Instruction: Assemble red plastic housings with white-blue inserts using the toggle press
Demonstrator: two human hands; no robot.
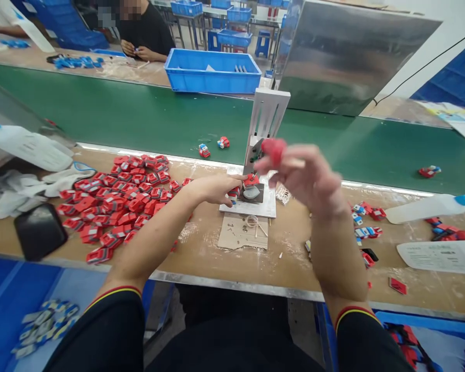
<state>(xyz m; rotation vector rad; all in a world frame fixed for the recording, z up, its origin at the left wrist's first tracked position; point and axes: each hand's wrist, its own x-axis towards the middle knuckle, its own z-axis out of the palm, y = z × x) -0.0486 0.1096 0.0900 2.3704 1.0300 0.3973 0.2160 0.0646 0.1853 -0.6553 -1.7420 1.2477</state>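
My left hand is at the base of a metal hand-operated fixture, its thumb and fingers closed around a small red and blue plastic piece. Beside those fingertips, another red piece sits in the fixture above a grey rounded block. My right hand is raised to the right of the upright, blurred by motion. Its fingers are at a red handle, equally blurred, and appear curled against it. The fixture stands on a white base plate.
A heap of red and grey pieces covers the left bench. Cardboard with a small ring lies before the fixture. White bottles, assembled pieces and a black tray lie around. A green belt runs behind; a person sits beyond.
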